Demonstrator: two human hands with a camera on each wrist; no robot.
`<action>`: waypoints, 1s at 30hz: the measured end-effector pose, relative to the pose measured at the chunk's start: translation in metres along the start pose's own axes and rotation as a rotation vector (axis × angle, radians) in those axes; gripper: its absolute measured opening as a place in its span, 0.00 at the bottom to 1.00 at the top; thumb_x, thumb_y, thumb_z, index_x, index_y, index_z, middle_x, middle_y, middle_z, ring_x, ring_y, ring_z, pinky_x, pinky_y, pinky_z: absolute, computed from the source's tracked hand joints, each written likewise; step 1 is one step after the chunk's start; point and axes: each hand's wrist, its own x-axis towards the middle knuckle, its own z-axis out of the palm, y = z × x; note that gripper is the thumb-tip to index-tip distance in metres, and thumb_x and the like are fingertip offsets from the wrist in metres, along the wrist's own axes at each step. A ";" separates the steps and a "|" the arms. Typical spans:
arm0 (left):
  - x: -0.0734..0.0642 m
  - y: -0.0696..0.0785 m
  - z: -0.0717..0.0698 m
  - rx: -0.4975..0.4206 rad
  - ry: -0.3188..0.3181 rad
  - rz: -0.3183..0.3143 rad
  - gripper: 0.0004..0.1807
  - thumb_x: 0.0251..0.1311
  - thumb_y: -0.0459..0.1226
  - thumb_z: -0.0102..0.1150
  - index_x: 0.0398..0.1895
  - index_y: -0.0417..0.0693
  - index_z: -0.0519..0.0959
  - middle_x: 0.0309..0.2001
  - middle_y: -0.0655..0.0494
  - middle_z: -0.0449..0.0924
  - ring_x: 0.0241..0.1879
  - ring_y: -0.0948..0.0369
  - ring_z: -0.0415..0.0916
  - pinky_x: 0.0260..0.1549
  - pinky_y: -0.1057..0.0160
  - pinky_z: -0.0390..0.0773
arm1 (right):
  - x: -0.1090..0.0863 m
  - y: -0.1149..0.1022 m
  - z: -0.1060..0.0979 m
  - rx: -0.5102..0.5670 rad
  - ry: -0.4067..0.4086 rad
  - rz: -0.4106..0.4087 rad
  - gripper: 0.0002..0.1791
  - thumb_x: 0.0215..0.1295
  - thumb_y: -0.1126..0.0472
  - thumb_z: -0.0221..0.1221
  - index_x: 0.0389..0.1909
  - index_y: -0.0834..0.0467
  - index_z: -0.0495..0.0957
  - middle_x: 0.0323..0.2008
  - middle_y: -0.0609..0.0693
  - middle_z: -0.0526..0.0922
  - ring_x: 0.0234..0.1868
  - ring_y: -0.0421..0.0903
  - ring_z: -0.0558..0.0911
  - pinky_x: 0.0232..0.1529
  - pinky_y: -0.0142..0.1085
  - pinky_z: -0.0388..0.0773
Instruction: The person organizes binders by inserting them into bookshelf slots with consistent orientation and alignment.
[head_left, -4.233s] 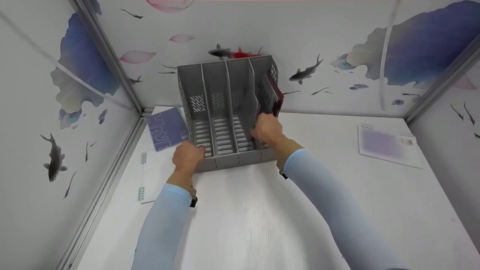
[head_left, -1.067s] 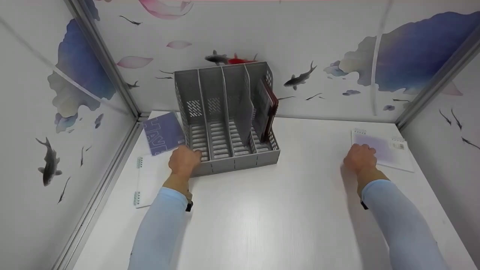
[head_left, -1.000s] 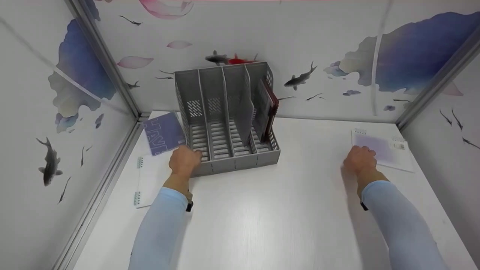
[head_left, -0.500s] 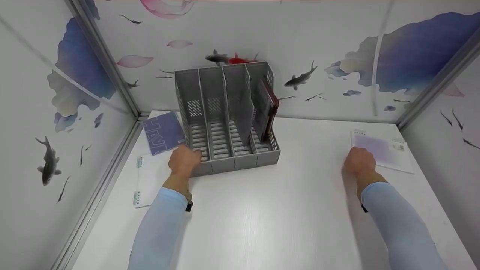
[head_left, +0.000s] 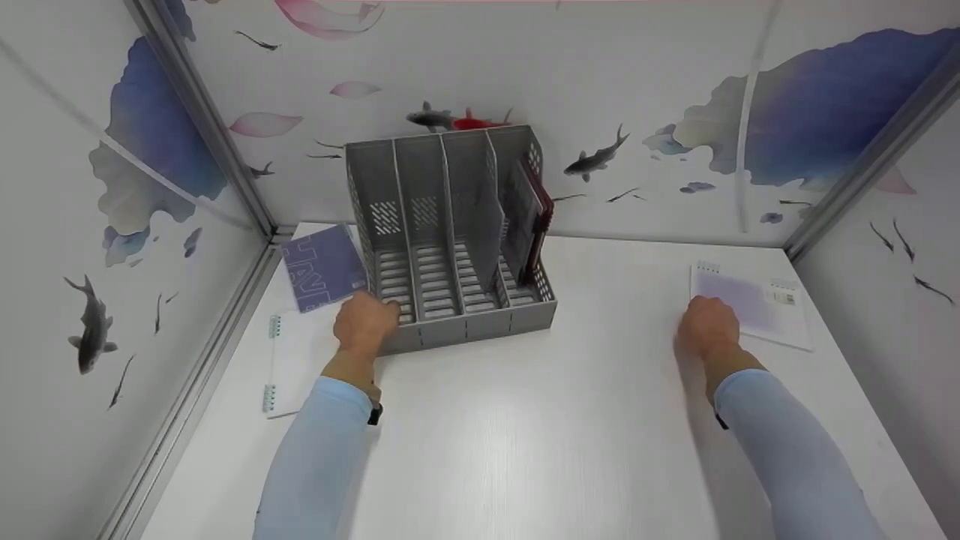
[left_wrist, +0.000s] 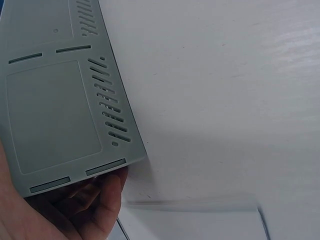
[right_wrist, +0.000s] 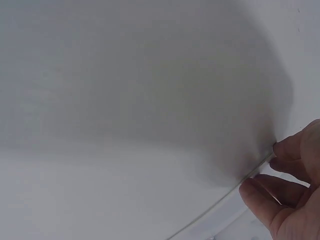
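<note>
My left hand [head_left: 366,322] grips the front left corner of a grey desktop file holder [head_left: 487,325]. In the left wrist view, its fingers [left_wrist: 107,207] curl at the edge of the holder's slotted side wall [left_wrist: 55,115]. My right hand [head_left: 709,324] pinches the left edge of a spiral notebook [head_left: 765,319] with a purple-tinted cover, lying at the right. Seen from the right wrist, thumb and fingers [right_wrist: 260,200] close on the notebook's thin edge [right_wrist: 215,207]. A dark red notebook [head_left: 541,217] and a grey one [head_left: 489,232] stand upright in the holder.
Left of the holder lies a blue-purple notebook [head_left: 324,266], overlapping a white spiral notebook [head_left: 292,364] in front of it. White printed walls enclose the white table [head_left: 510,435] at the back and both sides.
My right hand has left the holder's right compartments, gone to the purple-tinted notebook and taken its edge. That notebook has just shifted slightly left. The left hand has stayed at the holder's corner.
</note>
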 end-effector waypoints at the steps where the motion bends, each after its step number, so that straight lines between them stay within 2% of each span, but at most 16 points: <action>1: 0.000 0.000 0.000 0.001 0.000 -0.002 0.25 0.73 0.51 0.54 0.48 0.40 0.89 0.48 0.41 0.93 0.41 0.49 0.87 0.36 0.49 0.83 | 0.000 -0.001 0.001 -0.002 0.005 -0.005 0.19 0.78 0.66 0.51 0.55 0.81 0.77 0.49 0.81 0.85 0.49 0.78 0.88 0.57 0.70 0.86; 9: -0.002 0.000 -0.002 0.002 0.008 0.005 0.23 0.74 0.50 0.55 0.43 0.41 0.90 0.44 0.42 0.93 0.36 0.51 0.84 0.31 0.52 0.80 | -0.002 -0.013 0.005 0.002 0.030 -0.016 0.20 0.79 0.64 0.53 0.56 0.81 0.76 0.48 0.79 0.84 0.47 0.74 0.86 0.59 0.69 0.85; 21: -0.003 0.002 -0.003 -0.005 0.012 0.006 0.25 0.74 0.50 0.55 0.51 0.38 0.89 0.49 0.39 0.93 0.45 0.46 0.89 0.38 0.49 0.83 | -0.002 -0.032 0.004 0.023 0.010 -0.004 0.19 0.80 0.65 0.54 0.57 0.78 0.78 0.49 0.77 0.85 0.45 0.69 0.87 0.58 0.68 0.86; 24: -0.002 0.002 -0.002 -0.007 0.009 0.004 0.24 0.74 0.50 0.56 0.48 0.39 0.90 0.47 0.40 0.93 0.42 0.48 0.88 0.34 0.50 0.82 | -0.002 -0.035 0.005 0.031 0.012 -0.007 0.18 0.79 0.65 0.54 0.55 0.77 0.80 0.47 0.76 0.87 0.43 0.66 0.87 0.56 0.67 0.87; 30: -0.003 0.002 -0.002 -0.002 0.006 0.008 0.21 0.74 0.50 0.55 0.39 0.42 0.89 0.35 0.48 0.87 0.30 0.54 0.78 0.24 0.55 0.74 | -0.002 -0.041 0.006 0.015 0.047 -0.040 0.17 0.74 0.66 0.52 0.48 0.76 0.82 0.43 0.74 0.88 0.40 0.66 0.89 0.50 0.66 0.89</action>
